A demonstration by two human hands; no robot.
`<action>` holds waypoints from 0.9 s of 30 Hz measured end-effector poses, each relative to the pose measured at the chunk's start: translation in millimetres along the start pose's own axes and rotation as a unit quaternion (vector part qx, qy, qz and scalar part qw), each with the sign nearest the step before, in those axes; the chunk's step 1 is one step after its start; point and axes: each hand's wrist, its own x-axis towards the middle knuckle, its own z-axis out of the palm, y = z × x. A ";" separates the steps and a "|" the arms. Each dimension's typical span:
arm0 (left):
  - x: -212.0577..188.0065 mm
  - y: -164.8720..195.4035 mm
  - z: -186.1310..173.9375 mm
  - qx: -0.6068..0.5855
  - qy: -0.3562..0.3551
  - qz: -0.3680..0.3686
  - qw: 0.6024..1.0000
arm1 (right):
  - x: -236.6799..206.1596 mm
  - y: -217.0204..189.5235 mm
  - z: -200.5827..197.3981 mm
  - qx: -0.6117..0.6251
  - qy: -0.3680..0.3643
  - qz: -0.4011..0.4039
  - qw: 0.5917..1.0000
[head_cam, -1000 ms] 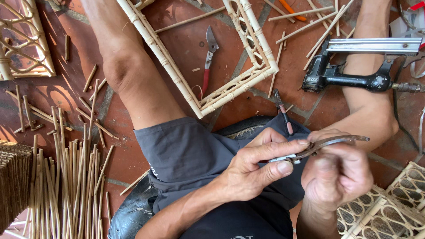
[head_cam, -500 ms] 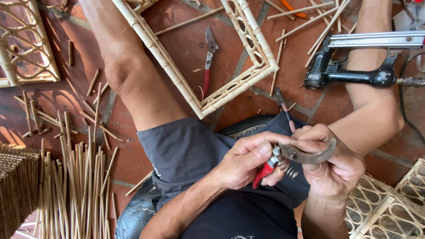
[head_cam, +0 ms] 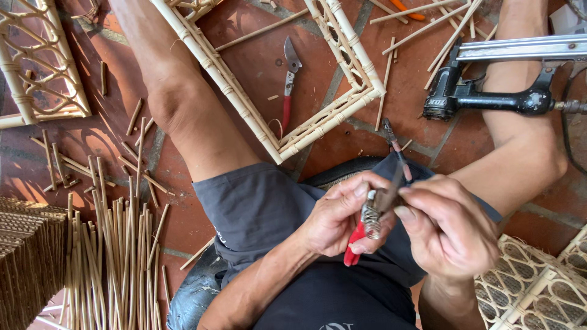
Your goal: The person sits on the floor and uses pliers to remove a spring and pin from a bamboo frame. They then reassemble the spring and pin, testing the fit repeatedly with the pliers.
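Red tile floor (head_cam: 257,67) littered with cane offcuts, seated person's legs spread across it. Left hand (head_cam: 339,217) grips red-handled shears (head_cam: 361,235) over the lap, spring showing between the handles. Right hand (head_cam: 449,229) pinches the shears' upper part at the spring. Cane frame (head_cam: 281,91) lies between the knees, second shears (head_cam: 288,82) inside it; nail gun (head_cam: 495,85) by the right knee.

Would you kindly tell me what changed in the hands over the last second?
The left hand and right hand closed together over the red-handled pruner, whose spring now shows; the thin strip held earlier is gone. The cane frame, floor pruner and nail gun stayed put.
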 end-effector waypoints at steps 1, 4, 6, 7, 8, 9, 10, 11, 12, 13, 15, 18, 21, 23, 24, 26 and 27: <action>0.7 1.0 -0.7 0.001 0.009 0.009 1.000 | 0.4 -2.0 -1.4 -0.007 0.008 -0.008 1.000; 1.3 5.9 -3.4 0.001 0.027 0.027 0.999 | 3.7 -5.1 -12.8 -0.015 0.020 -0.006 1.000; 2.5 9.3 -6.7 0.008 0.021 0.034 0.999 | 4.1 -6.0 -15.7 0.008 0.017 -0.011 1.000; 2.5 8.7 -7.9 0.012 0.025 0.032 0.999 | 4.0 -6.3 -16.9 0.020 0.018 -0.010 1.000; 2.0 7.6 -9.0 0.017 0.029 0.031 0.999 | 2.5 -7.6 -16.8 0.030 0.022 0.001 0.999; 1.5 6.6 -10.3 0.022 0.033 0.030 0.999 | 2.4 -7.1 -16.7 0.032 0.025 0.003 0.999; 1.3 5.5 -11.7 0.021 0.037 0.029 0.999 | 1.3 -7.4 -16.0 0.034 0.027 0.005 0.999; 0.6 4.1 -13.0 0.019 0.041 0.028 0.999 | 0.9 -6.7 -15.3 0.028 0.028 -0.001 0.999; -0.2 2.7 -14.2 0.018 0.045 0.027 0.998 | 0.4 -6.0 -14.8 0.015 0.028 -0.010 0.999; -0.7 2.6 -15.8 0.022 0.045 0.028 0.998 | 0.1 -5.0 -14.4 0.003 0.029 -0.018 0.999; -1.7 2.8 -18.7 0.030 0.046 0.029 0.998 | -0.4 -3.0 -14.0 -0.017 0.030 -0.035 0.999; -2.5 3.3 -21.7 0.032 0.051 0.031 0.998 | -1.8 -1.0 -14.1 0.002 0.031 -0.040 0.999; -2.7 2.9 -23.5 0.042 0.045 0.034 0.998 | -2.9 0.5 -14.6 0.010 0.028 -0.054 0.998; -2.5 2.3 -24.3 0.037 0.049 0.035 0.997 | -2.6 1.8 -15.5 -0.001 0.023 -0.065 0.998; -2.2 2.1 -24.6 0.035 0.050 0.036 0.997 | -2.2 2.6 -16.1 -0.001 0.018 -0.068 0.998; -2.4 1.5 -24.9 0.040 0.050 0.038 0.997 | -1.4 4.1 -17.4 0.004 0.007 -0.072 0.997; -2.5 1.2 -24.9 0.043 0.051 0.039 0.997 | -1.4 4.6 -17.6 0.011 0.000 -0.073 0.997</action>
